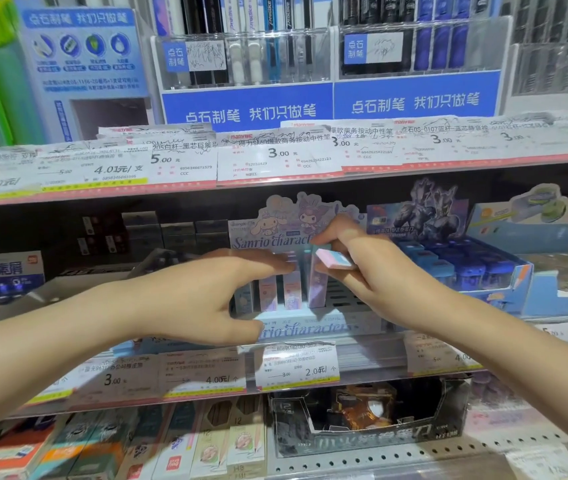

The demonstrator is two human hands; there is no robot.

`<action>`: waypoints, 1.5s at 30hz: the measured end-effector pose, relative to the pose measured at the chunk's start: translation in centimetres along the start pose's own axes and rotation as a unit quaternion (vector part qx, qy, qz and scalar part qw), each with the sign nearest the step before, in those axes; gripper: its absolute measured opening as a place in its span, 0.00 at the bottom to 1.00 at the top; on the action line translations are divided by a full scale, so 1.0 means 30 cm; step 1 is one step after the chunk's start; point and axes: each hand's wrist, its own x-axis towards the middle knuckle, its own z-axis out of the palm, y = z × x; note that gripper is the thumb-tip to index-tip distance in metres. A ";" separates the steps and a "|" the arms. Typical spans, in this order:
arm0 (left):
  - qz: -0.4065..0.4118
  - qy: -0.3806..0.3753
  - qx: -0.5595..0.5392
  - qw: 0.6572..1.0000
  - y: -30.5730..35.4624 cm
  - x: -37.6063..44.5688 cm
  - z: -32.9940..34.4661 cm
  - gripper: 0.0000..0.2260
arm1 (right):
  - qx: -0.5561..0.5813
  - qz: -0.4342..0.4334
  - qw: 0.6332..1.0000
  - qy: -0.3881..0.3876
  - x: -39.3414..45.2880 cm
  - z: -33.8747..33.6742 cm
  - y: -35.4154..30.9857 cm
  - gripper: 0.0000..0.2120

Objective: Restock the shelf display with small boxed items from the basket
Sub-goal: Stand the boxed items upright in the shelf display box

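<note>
While the left hand (213,296) rested open against the display box (306,327), the right hand (362,268) pinched a small pink-and-blue box (332,259).

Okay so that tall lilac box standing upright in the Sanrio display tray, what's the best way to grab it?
Pinch the lilac box at its top end, coming from above. It stands upright in the display tray with another upright box close on its left, so the sides there look cramped and only the top stands free. The right hand, holding a pink and blue box, hangs just over it, so clear that first.
</note>
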 end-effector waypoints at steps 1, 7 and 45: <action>-0.004 -0.005 -0.003 1.000 0.001 0.000 -0.001 0.35 | -0.001 -0.004 1.000 -0.002 0.004 0.000 0.001 0.12; -0.023 -0.031 -0.020 0.999 -0.005 0.004 -0.008 0.31 | -0.022 -0.032 0.999 -0.028 0.011 0.012 0.023 0.07; -0.034 0.193 -0.184 0.963 0.082 0.077 -0.011 0.12 | 0.112 0.010 0.993 -0.042 0.005 -0.086 0.005 0.22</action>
